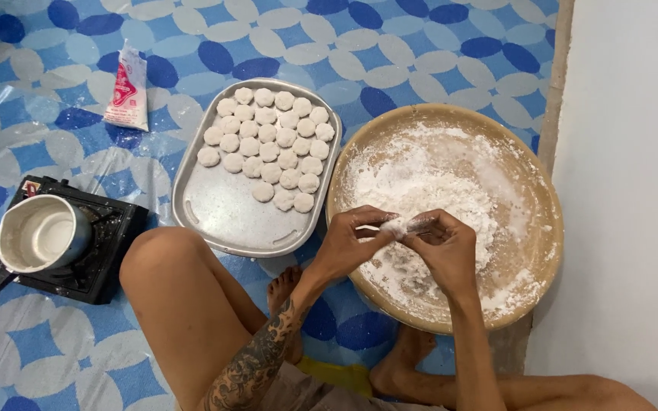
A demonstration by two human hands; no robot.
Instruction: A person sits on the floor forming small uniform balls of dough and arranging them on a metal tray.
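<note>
Left hand (pixel 348 245) and right hand (pixel 445 245) are meeting w/ fingers curled in, both pinching a small white floury lump of dough (pixel 394 226) betw. thumbs and fingertips. The lump is sitting right betw. the two hands, above the wide round tan bowl (pixel 536 190) that is holding loose white flour. The person is sitting on a floor mat w/ blue-and-white oval pattern (pixel 268 38); a pale wall is running along the right. Just left of the bowl, a rectangular metal tray (pixel 215 209) is carrying rows of flat white dough discs (pixel 268 144). Farther left, a small metal saucepan (pixel 39 232) is resting on a black single-burner stove (pixel 104 259); a white-and-red plastic packet (pixel 127 87) is lying near the tray.
</note>
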